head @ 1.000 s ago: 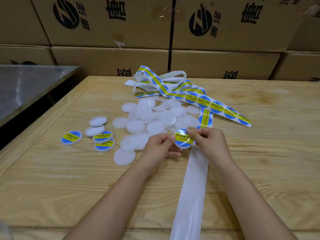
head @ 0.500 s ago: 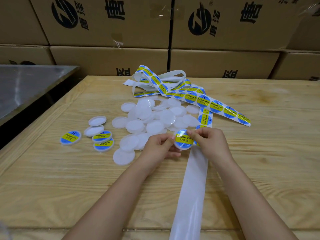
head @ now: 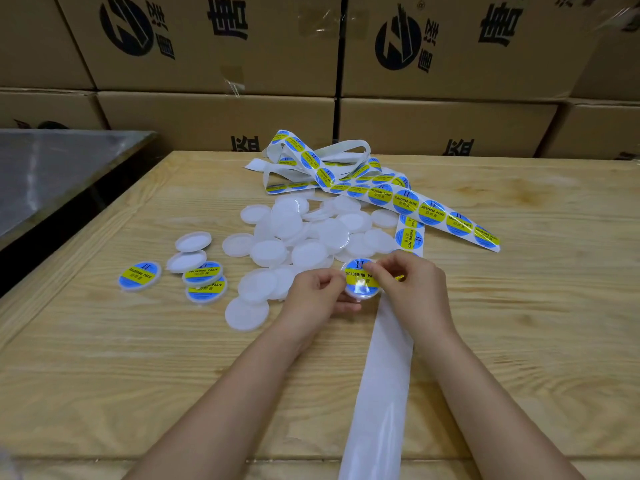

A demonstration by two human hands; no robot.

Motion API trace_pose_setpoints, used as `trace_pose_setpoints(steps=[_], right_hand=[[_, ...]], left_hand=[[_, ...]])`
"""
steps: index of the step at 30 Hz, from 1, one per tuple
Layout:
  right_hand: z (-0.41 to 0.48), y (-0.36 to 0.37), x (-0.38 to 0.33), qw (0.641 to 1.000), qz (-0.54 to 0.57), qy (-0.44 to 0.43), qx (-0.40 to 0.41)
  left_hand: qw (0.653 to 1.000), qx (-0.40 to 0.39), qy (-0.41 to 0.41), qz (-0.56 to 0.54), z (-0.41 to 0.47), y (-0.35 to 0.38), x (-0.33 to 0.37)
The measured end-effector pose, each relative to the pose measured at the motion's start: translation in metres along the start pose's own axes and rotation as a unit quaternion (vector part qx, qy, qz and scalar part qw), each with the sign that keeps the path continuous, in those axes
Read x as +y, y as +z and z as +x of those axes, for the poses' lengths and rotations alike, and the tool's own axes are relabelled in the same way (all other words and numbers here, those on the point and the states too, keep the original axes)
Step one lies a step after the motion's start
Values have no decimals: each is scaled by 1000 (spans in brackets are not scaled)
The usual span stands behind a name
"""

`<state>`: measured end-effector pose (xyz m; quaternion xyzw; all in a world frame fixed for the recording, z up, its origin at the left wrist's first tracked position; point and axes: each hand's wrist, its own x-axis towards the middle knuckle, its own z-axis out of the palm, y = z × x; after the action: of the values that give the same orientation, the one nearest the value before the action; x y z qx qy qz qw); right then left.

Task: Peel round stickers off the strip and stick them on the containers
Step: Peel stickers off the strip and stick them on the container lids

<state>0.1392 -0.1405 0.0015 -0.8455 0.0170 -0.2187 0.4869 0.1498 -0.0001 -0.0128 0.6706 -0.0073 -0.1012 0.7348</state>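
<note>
Hands meet near the middle of the wooden surface [head: 104, 375] around one round white container [head: 362, 292]. The left hand [head: 318, 292] grips its left edge with curled fingers. The right hand [head: 412, 289] pinches its right edge, fingertips on the sticker [head: 356, 273]. The sticker faces up, its yellow band running left to right, the print upright to the wearer and the blue "II" end pointing to the far side.

The strip [head: 377, 393] lies lengthwise from the near edge up to the hands, bare there. Beyond them it carries stickers and loops into a tangle at the far side, with one run slanting right. Plain white containers [head: 304, 244] are heaped just left of the strip. Three labelled ones [head: 140, 276] lie further left. Cardboard boxes [head: 214, 43] are stacked behind.
</note>
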Motion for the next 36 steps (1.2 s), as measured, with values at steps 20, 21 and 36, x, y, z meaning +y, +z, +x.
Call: trace_pose_setpoints(steps=[20, 21, 36], right_hand=[[-6, 18, -2, 993, 48, 6, 107], [-5, 19, -1, 992, 51, 13, 111], [-13, 29, -8, 994, 91, -59, 24]], left_hand=[[994, -37, 23, -100, -4, 4, 0], [994, -38, 28, -97, -5, 5, 0], [979, -1, 27, -200, -4, -2, 7]])
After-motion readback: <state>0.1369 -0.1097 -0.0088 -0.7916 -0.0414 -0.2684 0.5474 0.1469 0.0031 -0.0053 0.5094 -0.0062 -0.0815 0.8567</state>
